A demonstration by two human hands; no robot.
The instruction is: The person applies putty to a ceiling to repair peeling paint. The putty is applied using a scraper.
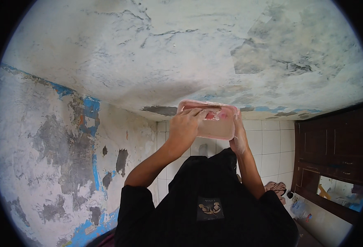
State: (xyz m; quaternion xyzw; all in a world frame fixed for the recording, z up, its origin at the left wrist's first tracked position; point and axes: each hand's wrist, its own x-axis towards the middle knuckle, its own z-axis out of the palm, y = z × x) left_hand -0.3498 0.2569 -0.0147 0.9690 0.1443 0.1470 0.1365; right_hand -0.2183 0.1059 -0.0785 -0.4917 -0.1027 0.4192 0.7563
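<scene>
One pink rectangular container is held up against the peeling wall, in front of the chest; the left hand grips its left end, fingers curled over the top edge; the right hand clasps its right side. One dark wooden door stands to the right; one rectangular printed patch sits on the black shirt.

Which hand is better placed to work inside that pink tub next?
Left, probably. The left hand lies on top of the pink tub, fingers at its open rim. The right hand is underneath at the far side, carrying it, so it seems tied up.
</scene>
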